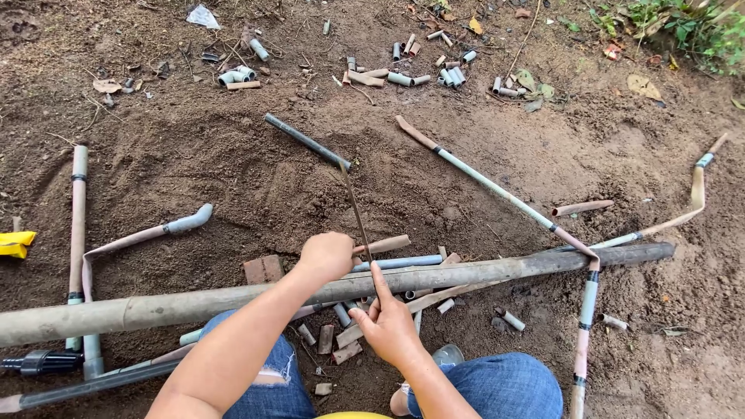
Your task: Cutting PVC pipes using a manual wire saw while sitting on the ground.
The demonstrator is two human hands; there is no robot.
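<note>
1. Denim-clad knees [504,384] sit nearest the camera, on bare soil [233,171]; just beyond them the right hand [390,326] has its fingers [378,281] pinched together round the near end of a thin hacksaw blade [357,211], index finger laid along it.
2. That blade runs away from the body to a dark pipe handle [306,141]; it looks thin and springy, likely to bend or snap if pushed sideways, so the hold belongs low, near the cut.
3. Left hand [327,254] is closed, fingers curled over a short brownish pipe piece [386,244] that lies just beyond the long bamboo pole [233,299]; the blade crosses it right beside the hand.
4. Such pipe seems light, stiff and smooth, dusty enough to roll; pressing it down close to the blade suits it.
5. Cut pipe offcuts [403,76] lie well apart at the far side.
</note>
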